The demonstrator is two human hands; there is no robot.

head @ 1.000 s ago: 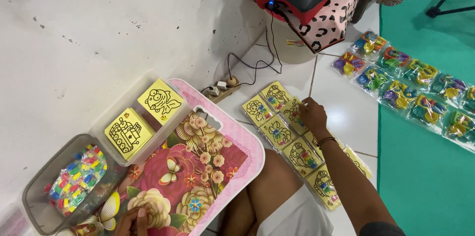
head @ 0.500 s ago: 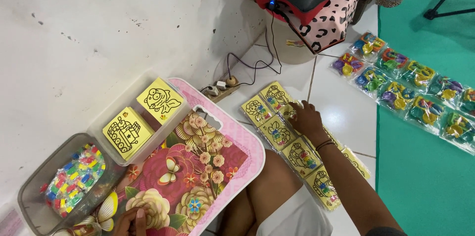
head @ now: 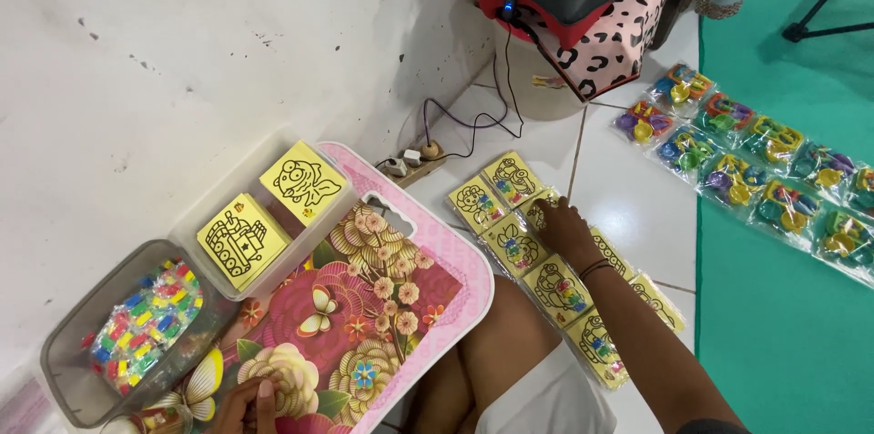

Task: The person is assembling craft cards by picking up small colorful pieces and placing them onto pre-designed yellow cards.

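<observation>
On white floor tiles beside the pink floral tray (head: 473,261), right hand (head: 566,226) rests flat, fingers spread narrow, on a row of yellow picture packets (head: 514,247). Packets look light, thin, slippery in wrap; pinch an edge. Left hand (head: 248,405) touches tray's near edge, grip unclear.

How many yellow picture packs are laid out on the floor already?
About eight yellow packs already lie in rows on the tiles. The right hand rests on one. The left hand touches the flowered tray. Two stacks of yellow cards wait in the clear box.
</observation>
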